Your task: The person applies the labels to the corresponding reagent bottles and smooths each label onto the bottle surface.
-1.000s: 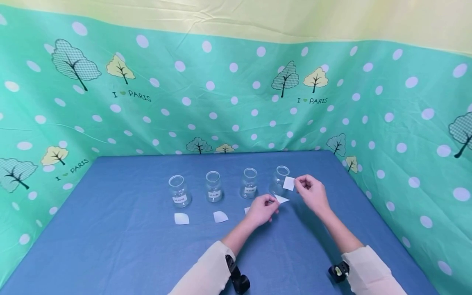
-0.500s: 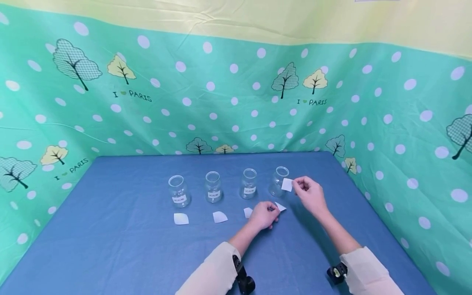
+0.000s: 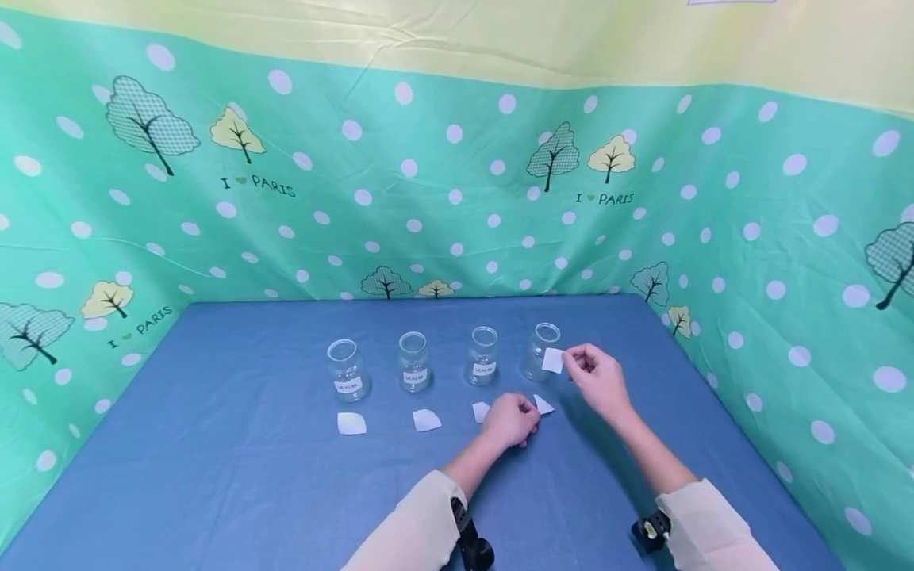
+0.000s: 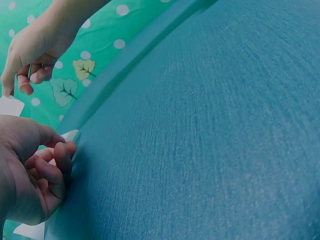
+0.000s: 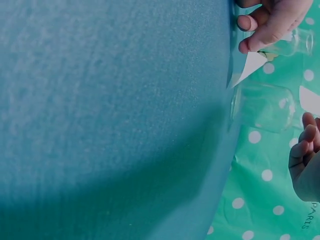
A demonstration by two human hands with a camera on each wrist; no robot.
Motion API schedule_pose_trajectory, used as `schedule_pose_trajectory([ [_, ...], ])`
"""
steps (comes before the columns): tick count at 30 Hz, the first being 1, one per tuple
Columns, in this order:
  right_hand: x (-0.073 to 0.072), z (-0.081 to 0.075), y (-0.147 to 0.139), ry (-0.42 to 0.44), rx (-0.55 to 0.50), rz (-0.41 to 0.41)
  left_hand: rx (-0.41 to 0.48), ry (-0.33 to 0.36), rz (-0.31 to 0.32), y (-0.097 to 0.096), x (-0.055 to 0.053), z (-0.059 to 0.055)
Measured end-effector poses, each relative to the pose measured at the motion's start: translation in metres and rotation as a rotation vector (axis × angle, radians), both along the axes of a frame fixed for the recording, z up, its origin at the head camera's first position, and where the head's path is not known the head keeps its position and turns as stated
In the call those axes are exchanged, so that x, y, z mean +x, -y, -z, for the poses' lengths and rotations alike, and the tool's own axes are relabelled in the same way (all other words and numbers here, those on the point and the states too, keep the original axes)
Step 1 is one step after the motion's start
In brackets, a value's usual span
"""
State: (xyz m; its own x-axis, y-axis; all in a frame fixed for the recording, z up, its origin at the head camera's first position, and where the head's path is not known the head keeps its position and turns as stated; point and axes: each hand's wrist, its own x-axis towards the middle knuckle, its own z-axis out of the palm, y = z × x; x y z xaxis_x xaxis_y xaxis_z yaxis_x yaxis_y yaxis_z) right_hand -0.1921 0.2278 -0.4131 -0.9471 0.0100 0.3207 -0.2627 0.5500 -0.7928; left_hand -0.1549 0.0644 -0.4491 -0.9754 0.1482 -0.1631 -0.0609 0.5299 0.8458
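In the head view my right hand pinches a white square label by its right edge, in front of the rightmost glass jar. This jar shows no label of its own. Lower and to the left, my left hand is down at the tabletop, thumb and finger at the corner of a curled piece of white backing paper. The right wrist view shows that paper hanging from the left fingertips. The label's printed side cannot be seen.
Three more glass jars stand in a row to the left: one jar, another jar and the far-left jar, each bearing a printed label. Before them lie white paper pieces on the blue tablecloth. A dotted curtain hangs behind.
My left hand has come down and nearer with the backing paper, to the row of other paper pieces. My right hand has shifted slightly left and down with the label.
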Motion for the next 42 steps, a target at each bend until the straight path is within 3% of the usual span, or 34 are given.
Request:
schedule_pose_trajectory([
  [16, 0.003, 0.001, -0.001, 0.025, 0.012, -0.036, 0.0, -0.034, -0.035, 0.01, -0.001, 0.003],
  [24, 0.003, 0.004, -0.003, 0.033, 0.01, -0.046, 0.04, -0.059, -0.021, 0.016, -0.004, -0.006],
  [29, 0.003, 0.007, -0.002, 0.021, 0.032, -0.042, 0.119, -0.107, -0.038, 0.02, -0.007, -0.012],
  [42, 0.008, 0.009, 0.013, -0.055, 0.102, -0.035, 0.355, -0.133, -0.102, 0.02, -0.015, -0.022],
])
